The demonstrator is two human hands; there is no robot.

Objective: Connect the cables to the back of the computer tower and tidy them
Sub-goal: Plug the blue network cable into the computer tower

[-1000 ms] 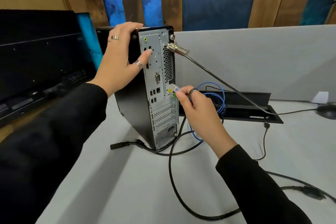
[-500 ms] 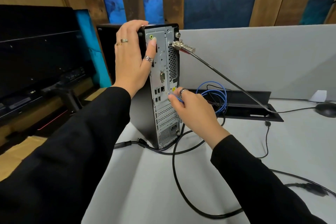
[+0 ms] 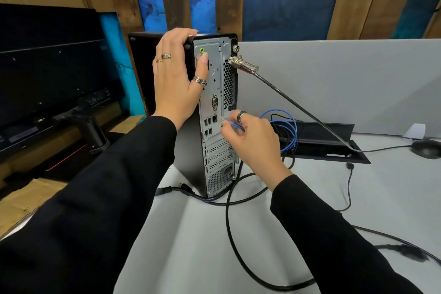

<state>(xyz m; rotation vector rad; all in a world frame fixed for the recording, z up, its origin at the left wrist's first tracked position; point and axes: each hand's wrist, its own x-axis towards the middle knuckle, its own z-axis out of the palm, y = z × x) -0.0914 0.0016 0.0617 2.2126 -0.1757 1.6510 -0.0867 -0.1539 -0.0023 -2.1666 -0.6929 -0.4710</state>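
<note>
The computer tower [image 3: 210,112] stands upright on the desk [image 3: 202,246], back panel facing us, and everything hangs off that panel. Left hand [image 3: 176,79] grips the tower's top rear corner, fingers curled over the top edge, thumb lying across the panel near the green audio jack [image 3: 202,50]. That's the brace.

Right hand [image 3: 250,141] is the working one, and much the nearer to the target. It pinches the clear plug [image 3: 224,121] of the blue network cable [image 3: 286,126], plug tip pointing left, straight at the panel. The network port [image 3: 215,117] sits just left of that tip, above the lower pair of USB sockets. The plug's long axis runs roughly square to the panel, so the push looks like a short, level one leftward into the tower. Whether the tip already touches the port rim I can't quite tell; the plug is small and partly behind the fingers.

Around the tower: a security lock [image 3: 243,65] clamps the panel's upper right edge, its steel cable [image 3: 310,117] slanting down to the right, above the working hand and clear of it. The blue cable's slack loops right of the tower, over the black cable tray [image 3: 334,148]. A black power cord [image 3: 229,222] curls along the desk from the tower's foot; the power socket [image 3: 228,169] low on the panel looks empty. A monitor [image 3: 47,79] stands left of the tower. Nothing blocks the port.
</note>
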